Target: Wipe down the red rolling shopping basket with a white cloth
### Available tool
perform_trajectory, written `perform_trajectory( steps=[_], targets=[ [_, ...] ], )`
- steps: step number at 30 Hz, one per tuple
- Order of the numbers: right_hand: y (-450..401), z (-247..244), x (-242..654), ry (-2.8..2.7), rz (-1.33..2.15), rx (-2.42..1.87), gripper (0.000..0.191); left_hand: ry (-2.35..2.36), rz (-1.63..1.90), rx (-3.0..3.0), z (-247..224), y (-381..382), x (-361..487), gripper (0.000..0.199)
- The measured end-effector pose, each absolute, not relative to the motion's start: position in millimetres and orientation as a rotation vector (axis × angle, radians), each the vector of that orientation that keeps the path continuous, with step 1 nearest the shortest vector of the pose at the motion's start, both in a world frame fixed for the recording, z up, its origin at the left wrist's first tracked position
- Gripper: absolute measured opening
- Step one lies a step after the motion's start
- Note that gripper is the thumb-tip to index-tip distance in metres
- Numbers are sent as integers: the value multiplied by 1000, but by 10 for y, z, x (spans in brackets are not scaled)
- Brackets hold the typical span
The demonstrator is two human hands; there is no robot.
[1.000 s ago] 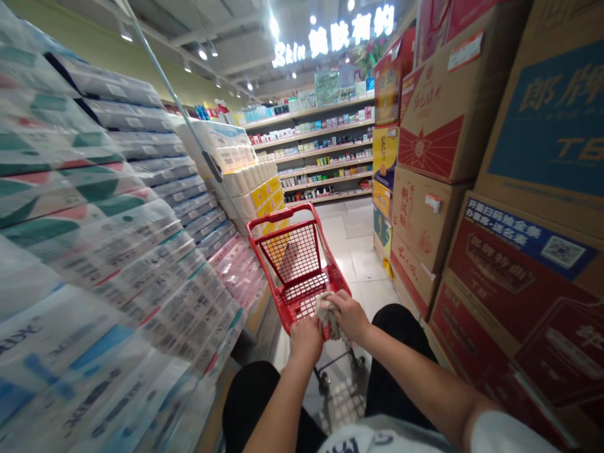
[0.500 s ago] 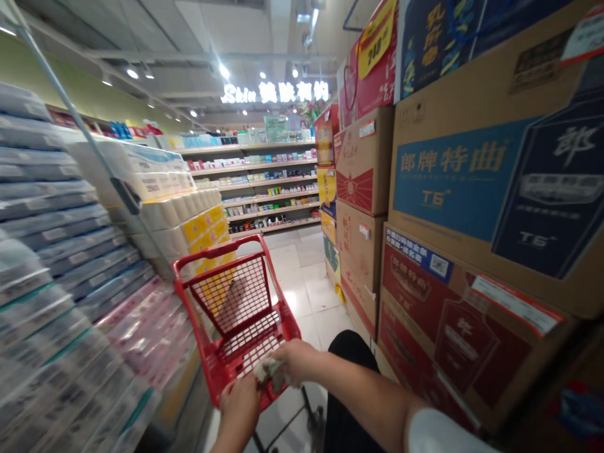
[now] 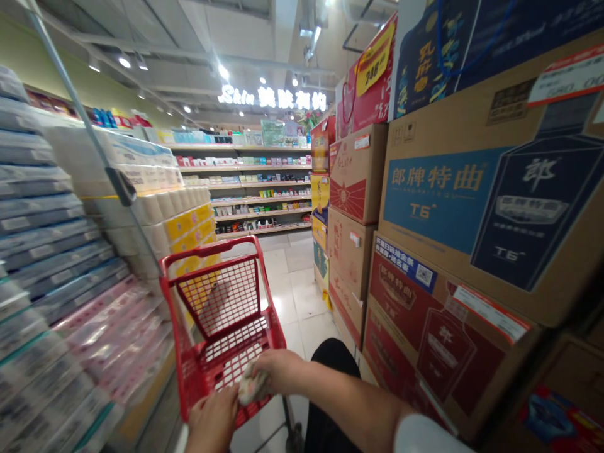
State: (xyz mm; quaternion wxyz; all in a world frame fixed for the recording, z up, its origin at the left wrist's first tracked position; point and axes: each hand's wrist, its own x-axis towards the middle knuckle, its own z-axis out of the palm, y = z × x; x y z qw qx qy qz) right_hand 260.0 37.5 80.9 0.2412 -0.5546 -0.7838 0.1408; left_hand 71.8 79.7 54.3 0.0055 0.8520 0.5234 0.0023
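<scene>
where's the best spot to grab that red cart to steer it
Probably the near top rail of the red shopping cart, taken from behind. It is the edge facing the person, and the left hand and right hand sit there, the right also holding a crumpled cloth. The tapered mesh sides offer a poorer hold.

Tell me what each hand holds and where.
Both hands grip the near rim of the red cart: left hand bare, right hand with a crumpled cloth bunched in its fingers.
</scene>
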Motion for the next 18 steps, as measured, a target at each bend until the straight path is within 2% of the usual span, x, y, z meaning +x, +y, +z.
perform_trajectory(
  steps=[4, 7, 10, 13, 16, 18],
  targets=[
    [403, 823, 2614, -1986, 469, -1520, 34, 1565, 13, 2680, 578, 791, 759, 36],
    [416, 797, 2590, -1945, 407, -1393, 29, 1556, 24, 2677, 640, 740, 778, 34],
    [385, 802, 2555, -1867, 344, -1482, 27, 1601, 109, 2680, 718, 661, 788, 35],
    [341, 808, 2517, -2087, 287, -1490, 19, 1604, 102, 2663, 768, 598, 787, 32],
    [356, 820, 2537, -2239, 289, -1321, 29, 1576, 152, 2627, 776, 575, 765, 28],
    [419, 860, 2599, -2232, 478, -1202, 29, 1584, 170, 2615, 773, 570, 743, 28]
  ],
)
